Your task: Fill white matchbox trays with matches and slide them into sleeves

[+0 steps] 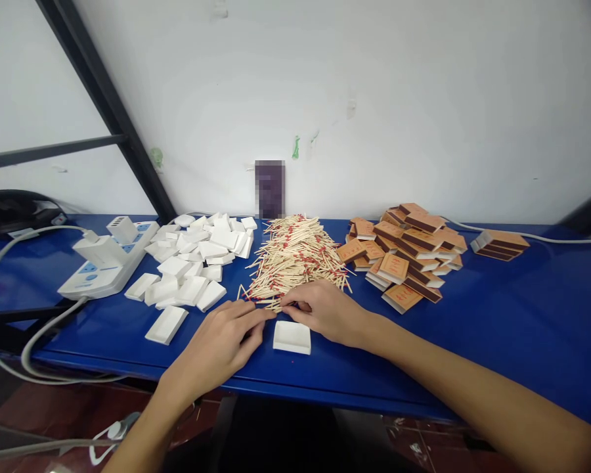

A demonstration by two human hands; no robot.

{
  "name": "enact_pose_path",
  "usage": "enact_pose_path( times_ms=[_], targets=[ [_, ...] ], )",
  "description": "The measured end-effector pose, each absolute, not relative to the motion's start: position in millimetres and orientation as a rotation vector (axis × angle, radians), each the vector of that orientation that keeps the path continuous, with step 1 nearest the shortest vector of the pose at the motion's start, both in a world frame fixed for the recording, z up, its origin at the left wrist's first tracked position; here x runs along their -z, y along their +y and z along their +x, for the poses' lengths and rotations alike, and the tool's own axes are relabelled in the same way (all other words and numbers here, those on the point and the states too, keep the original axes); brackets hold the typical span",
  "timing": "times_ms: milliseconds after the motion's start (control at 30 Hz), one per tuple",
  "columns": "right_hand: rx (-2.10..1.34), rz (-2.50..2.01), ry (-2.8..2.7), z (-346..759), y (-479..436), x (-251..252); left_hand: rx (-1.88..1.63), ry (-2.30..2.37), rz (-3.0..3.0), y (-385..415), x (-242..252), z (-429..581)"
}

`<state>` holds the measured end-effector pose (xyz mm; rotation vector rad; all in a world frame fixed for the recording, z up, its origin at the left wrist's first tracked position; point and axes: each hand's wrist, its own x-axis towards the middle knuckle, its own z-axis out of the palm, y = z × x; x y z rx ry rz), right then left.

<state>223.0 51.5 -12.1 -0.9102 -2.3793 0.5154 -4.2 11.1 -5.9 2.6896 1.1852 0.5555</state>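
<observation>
A large heap of red-tipped matches (298, 256) lies on the blue table. My left hand (234, 335) rests at the heap's near edge, its fingers stretched out and touching a few matches there. From the other side my right hand (328, 312) meets it, thumb and fingertips pinched on matches at the same edge; how many they hold is hidden. Just below both hands, an empty white matchbox tray (292, 337) lies with its hollow side up. Neither hand touches this tray.
White matchbox trays (221, 238) are piled on the left, with a single tray (166, 325) nearer the edge. Orange-brown matchbox sleeves (394, 268) form a pile on the right; several boxes (500, 244) stand beyond. A power strip (93, 276) with cables occupies the far left.
</observation>
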Motion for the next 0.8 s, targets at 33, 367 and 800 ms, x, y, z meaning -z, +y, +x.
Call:
enact_pose_path(
  times_ms=[33, 367, 800],
  targets=[
    [-0.516, -0.900, -2.378, 223.4, 51.8, 12.3, -0.550, 1.171, 2.672, 9.8, 4.0, -4.2],
    [-0.449, -0.873, -2.454, 228.8, 52.7, 11.2, -0.405, 1.037, 2.652, 5.4, -0.5, -1.7],
    [-0.373, -0.906, -2.594, 250.2, 36.7, 7.9, -0.411, 0.952, 2.531, 1.3, -1.4, -5.3]
  ],
)
